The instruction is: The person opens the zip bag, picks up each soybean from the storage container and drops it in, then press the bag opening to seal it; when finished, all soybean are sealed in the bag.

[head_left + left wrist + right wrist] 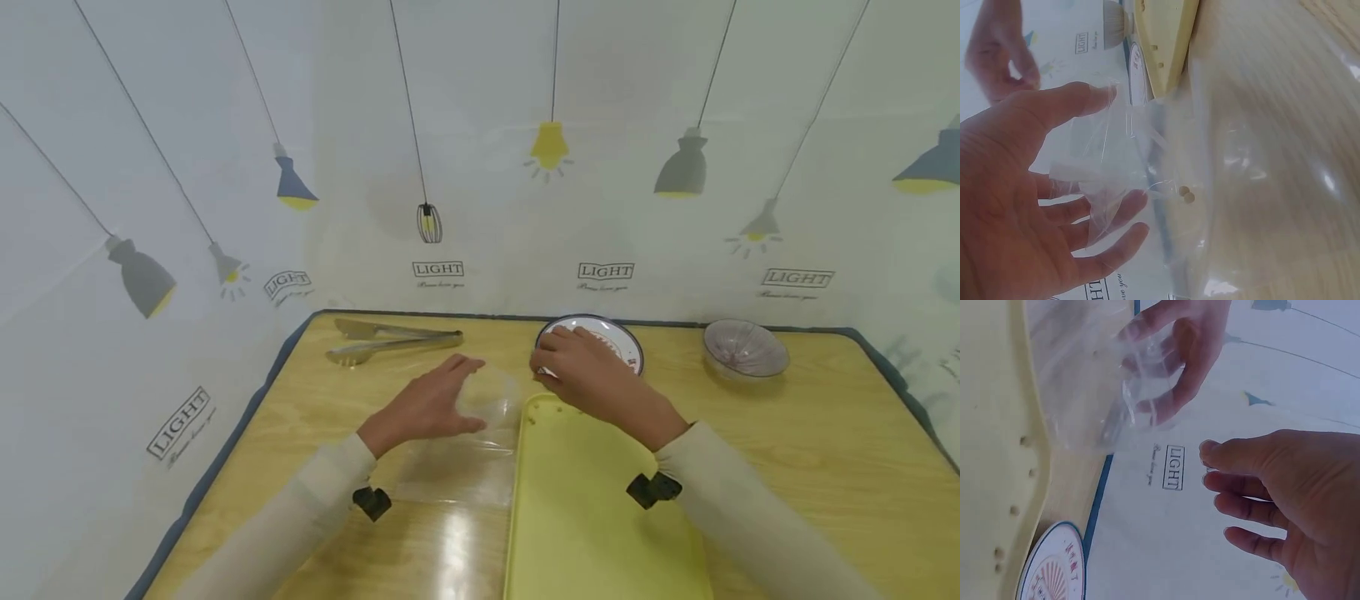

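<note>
A clear plastic bag [487, 408] hangs from my left hand [427, 400], which holds it near its mouth with thumb and fingers spread apart and bent around the film. Two small round brown pieces [1186, 194] show in the bag in the left wrist view. My right hand [588, 367] hovers over the far end of the yellow tray [600, 492], overlapping the plate in the head view. Its fingers are bent, with the thumb tip close to the index finger; I cannot tell whether something small is between them. Several small brown pieces [1014, 511] lie along the tray's far end.
Metal tongs [397, 340] lie at the back left of the wooden table [810, 467]. Beyond the tray stands a white plate [626, 337] with a dark rim. A translucent ribbed bowl [746, 350] is at the back right. Printed wall sheeting [487, 208] borders the table.
</note>
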The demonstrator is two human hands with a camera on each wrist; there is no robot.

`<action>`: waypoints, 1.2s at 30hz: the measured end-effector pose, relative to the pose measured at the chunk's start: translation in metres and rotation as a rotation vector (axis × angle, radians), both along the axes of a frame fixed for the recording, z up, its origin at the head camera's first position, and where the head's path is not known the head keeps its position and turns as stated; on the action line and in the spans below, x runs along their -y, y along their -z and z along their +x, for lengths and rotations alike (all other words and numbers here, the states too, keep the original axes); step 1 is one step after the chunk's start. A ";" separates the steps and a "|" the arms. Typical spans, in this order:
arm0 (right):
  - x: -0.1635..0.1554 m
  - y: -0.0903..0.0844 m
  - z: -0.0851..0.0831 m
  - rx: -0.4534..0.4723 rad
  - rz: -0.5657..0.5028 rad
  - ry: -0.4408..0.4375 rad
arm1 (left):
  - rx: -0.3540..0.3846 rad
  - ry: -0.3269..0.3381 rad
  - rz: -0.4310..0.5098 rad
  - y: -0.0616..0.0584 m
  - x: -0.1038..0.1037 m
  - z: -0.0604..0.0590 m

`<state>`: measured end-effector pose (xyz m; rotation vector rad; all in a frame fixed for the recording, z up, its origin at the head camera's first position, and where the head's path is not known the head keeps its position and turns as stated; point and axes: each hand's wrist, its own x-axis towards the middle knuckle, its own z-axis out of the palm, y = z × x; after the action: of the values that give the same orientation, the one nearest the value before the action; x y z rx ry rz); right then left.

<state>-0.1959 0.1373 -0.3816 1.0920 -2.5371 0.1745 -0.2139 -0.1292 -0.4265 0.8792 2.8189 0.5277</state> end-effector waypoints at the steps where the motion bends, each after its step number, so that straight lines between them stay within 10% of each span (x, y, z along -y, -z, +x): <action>1: 0.006 -0.003 -0.001 0.001 -0.002 -0.013 | 0.001 0.002 0.001 0.000 0.001 0.000; 18: 0.034 0.005 -0.011 0.048 -0.066 -0.057 | 0.056 -0.002 0.004 -0.008 -0.001 0.000; 36: -0.080 0.018 -0.008 0.096 -0.016 0.140 | 0.047 -0.007 0.014 -0.005 0.002 -0.003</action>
<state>-0.2041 0.2177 -0.3999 0.9159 -2.6817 0.2135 -0.2169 -0.1309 -0.4212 0.8482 2.7804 0.5618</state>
